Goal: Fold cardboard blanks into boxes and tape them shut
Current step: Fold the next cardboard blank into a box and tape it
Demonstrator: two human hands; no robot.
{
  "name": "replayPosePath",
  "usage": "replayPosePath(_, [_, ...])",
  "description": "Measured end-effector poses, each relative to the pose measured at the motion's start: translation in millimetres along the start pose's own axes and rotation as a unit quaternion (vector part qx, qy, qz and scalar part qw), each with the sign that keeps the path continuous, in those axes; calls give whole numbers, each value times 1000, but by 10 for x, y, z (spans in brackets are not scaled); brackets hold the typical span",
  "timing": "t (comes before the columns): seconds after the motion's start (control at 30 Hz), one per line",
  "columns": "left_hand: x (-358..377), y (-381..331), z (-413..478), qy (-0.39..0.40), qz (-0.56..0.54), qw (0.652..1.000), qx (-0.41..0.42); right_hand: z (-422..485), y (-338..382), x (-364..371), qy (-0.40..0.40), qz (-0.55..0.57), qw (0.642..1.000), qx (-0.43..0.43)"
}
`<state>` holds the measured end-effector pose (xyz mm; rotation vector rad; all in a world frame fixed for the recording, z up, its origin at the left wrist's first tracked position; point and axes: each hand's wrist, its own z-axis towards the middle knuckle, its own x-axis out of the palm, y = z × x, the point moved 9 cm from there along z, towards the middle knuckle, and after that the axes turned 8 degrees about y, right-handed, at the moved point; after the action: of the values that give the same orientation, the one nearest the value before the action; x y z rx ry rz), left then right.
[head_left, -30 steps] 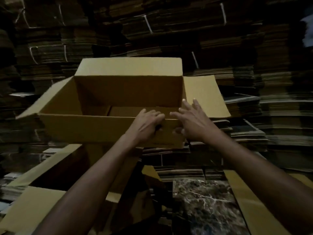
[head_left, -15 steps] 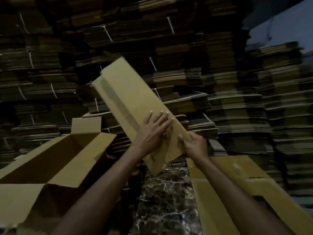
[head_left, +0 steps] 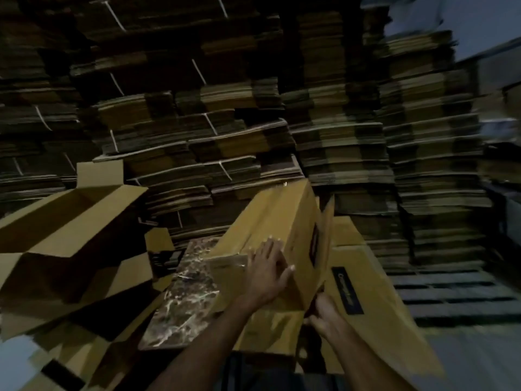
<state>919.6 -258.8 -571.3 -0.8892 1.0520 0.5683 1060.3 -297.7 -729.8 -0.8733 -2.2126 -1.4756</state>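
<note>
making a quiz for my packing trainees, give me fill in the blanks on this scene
The left hand rests on a tilted ____ blank.
The open box lies ____ of both hands.
The right hand grips the blank's ____ end.
Missing: cardboard; left; lower.

box [head_left: 277,221]: yellow-tan; label [head_left: 347,292]: black | floor tile [head_left: 186,294]: brown, white-veined marble
</note>
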Motion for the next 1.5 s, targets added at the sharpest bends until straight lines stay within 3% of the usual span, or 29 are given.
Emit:
replayPosePath(0.1, [983,210,-164,197,62,978,-31,-63,-111,-560,-21,-11,998,56])
replayPosePath(0.13, [1177,252,-244,224,67,972,-31,-112,-104,-731,-39,-7,997,60])
replayPosePath(0.2, [1313,285,-312,198,21,979,-35,-108,-79,-1051,-60,-24,997,41])
replayPosePath(0.27, [1316,297,-340,162,-40,985,-39,-221,1,-1204,-95,-123,988,21])
replayPosePath(0.4, [1232,374,-385,85,-122,987,-59,-369,371,-1202,-167,-351,918,-81])
replayPosePath(0.5, [1086,512,-453,12,-123,988,-89,-352,303,-833,-94,-354,926,-90])
replayPosePath(0.6, [966,688,-450,-14,-117,989,-89,-290,164,-573,-72,-381,919,-74])
replayPosePath(0.83, [761,1050,-242,62,17,995,-72,-217,-222,-391,-98,-397,912,-41])
replayPosePath(1.0, [961,1208,-169,114,-6,992,-60,-154,-345,-412,-165,-310,936,-31])
replayPosePath(1.13, [1020,1112,-174,137,39,989,-41,-117,-719,-455,-192,-73,977,53])
replayPosePath(1.27, [1111,714,-201,127,31,990,50,-103,-859,-305,-168,158,973,29])
replayPosePath(1.37, [1215,623,-308,76,17,997,28,-162,-908,-256,-154,212,965,28])
replayPosePath(1.5, [1302,475,-373,27,-2,999,41,-133,-856,-275,-168,178,969,15])
